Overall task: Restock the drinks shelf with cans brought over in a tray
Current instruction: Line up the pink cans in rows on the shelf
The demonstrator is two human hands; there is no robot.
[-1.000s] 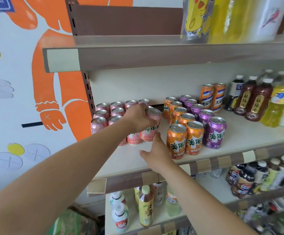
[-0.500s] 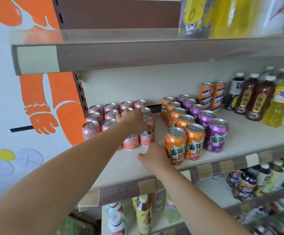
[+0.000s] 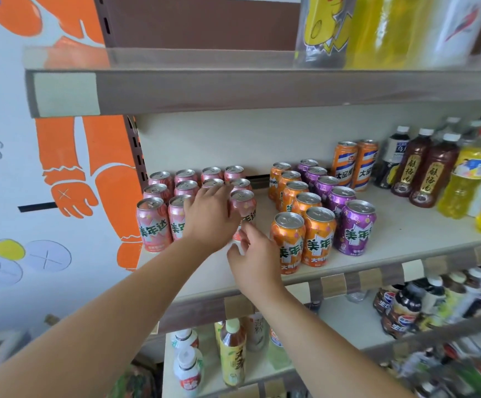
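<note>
Pink cans (image 3: pixel 151 222) stand in rows at the left of the middle shelf (image 3: pixel 391 242). My left hand (image 3: pixel 209 218) lies palm down over the front of the pink group, fingers stretched back across the can tops, and hides at least one can. Its thumb side rests against the front right pink can (image 3: pixel 242 203). My right hand (image 3: pixel 252 258) reaches up from below, and its fingertips touch the lower part of that same can. Orange cans (image 3: pixel 318 237) and purple cans (image 3: pixel 355 228) stand in rows just to the right. No tray is in view.
Two tall orange cans (image 3: pixel 354 163) and bottles of dark tea (image 3: pixel 431 173) and yellow drink (image 3: pixel 467 182) fill the shelf's right end. The upper shelf (image 3: pixel 233 87) overhangs the cans. More bottles (image 3: pixel 232 351) stand on the lower shelf. A painted wall (image 3: pixel 47 182) closes the left side.
My left hand set the pink can down at the front right of the pink group and slid left over the neighbouring cans. My right hand moved up against that can's base.
</note>
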